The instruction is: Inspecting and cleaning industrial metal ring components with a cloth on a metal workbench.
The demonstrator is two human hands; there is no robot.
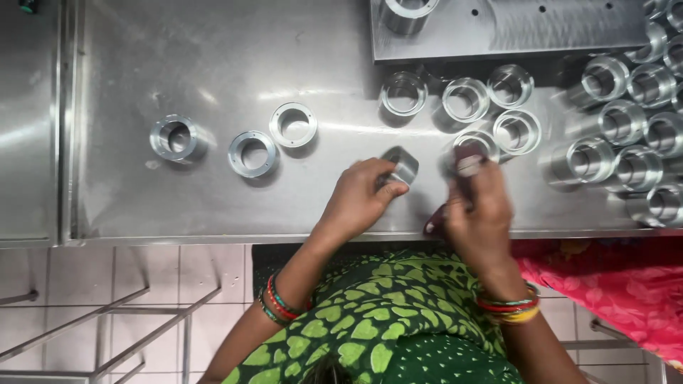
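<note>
Near the steel worktop front edge, left hand fingers grip a short shiny metal cylinder, tipped sideways, bore hidden. Right hand clenches a blurred dark tool.

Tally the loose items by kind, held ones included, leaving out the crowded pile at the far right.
Flat rings: 2
Flanged sleeve, left: 1
Thin-walled rings, middle: 5
Sleeve on the steel plate: 1
Metal piece in left hand: 1
Tool in right hand: 1
Total: 11
</note>
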